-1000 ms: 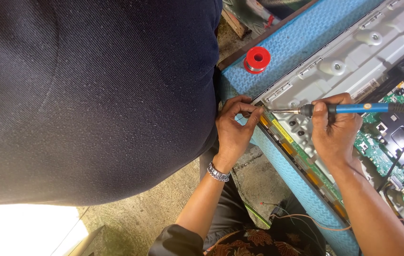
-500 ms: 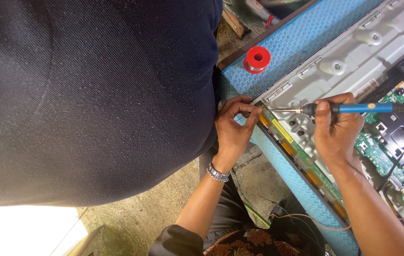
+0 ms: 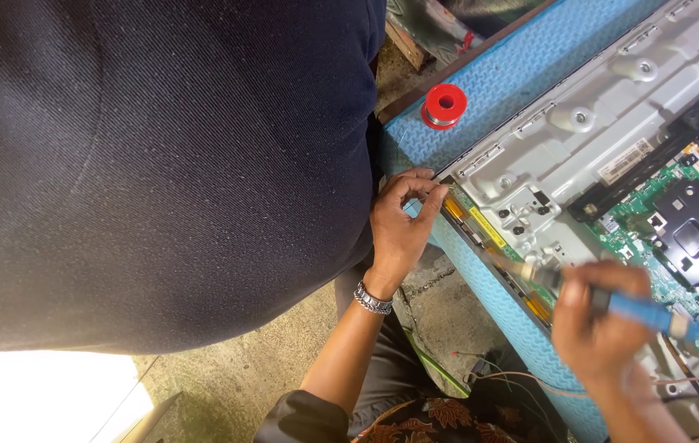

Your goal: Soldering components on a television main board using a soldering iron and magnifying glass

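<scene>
Item, nearest the camera: dark ribbed garment (image 3: 161, 164) filling the view from 9 to 12 o'clock. Item: right hand (image 3: 600, 328) at 4 o'clock, motion-blurred, grip closed around a blue-handled soldering iron (image 3: 645, 312); the handle runs toward 3 o'clock, the metal tip points toward 10 o'clock and lies over the near edge of the panel. Item: left hand (image 3: 399, 226) at centre, metal-link wristband (image 3: 372, 299) on the wrist; thumb and forefinger curled and pinched together at the corner of the panel edge, whether they hold anything cannot be told. Item: narrow edge strip board (image 3: 493, 238) with yellow patches, running along the panel's near edge from the left fingertips toward 4 o'clock, under the iron tip. Item: blue textured worktop mat (image 3: 522, 74), beneath the panel, showing at 1 o'clock and along the near edge at 5 o'clock. Item: grey pressed-metal back panel of a flat screen (image 3: 612, 123), lying flat on the mat, from centre out to 2 o'clock. Item: green circuit board (image 3: 661, 238) with a black square plate, mounted on the panel at 3 o'clock, just beyond the right hand. Item: red spool (image 3: 444, 105), standing on the mat at 12 o'clock, apart from the panel's corner. Item: concrete floor (image 3: 243, 385) at 6 o'clock, below the worktop.
</scene>
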